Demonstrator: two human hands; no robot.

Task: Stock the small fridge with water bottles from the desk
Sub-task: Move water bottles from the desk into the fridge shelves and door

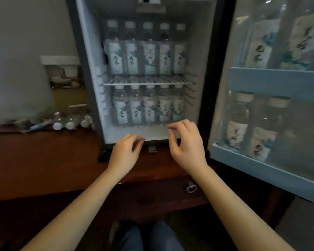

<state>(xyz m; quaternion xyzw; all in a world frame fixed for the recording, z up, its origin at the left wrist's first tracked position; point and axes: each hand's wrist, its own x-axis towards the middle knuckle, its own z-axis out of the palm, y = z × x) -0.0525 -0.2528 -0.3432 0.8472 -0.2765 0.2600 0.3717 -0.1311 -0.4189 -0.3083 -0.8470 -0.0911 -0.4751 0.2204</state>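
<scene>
Hovering empty at the lip of the open small black fridge (pixel 91 69), left hand (pixel 124 153) and right hand (pixel 187 147) curl fingers loosely, pinching nothing; clear white-capped water bottles (pixel 69 122) on the dark wooden desk (pixel 43 160) lie flat, long axes horizontal, caps toward the wearer, likely to roll if nudged.

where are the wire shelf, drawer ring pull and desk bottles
wire shelf (pixel 149 84): head view, middle of front rail
drawer ring pull (pixel 191 191): head view, ring's lower edge
desk bottles (pixel 70 125): head view, one white cap
</scene>
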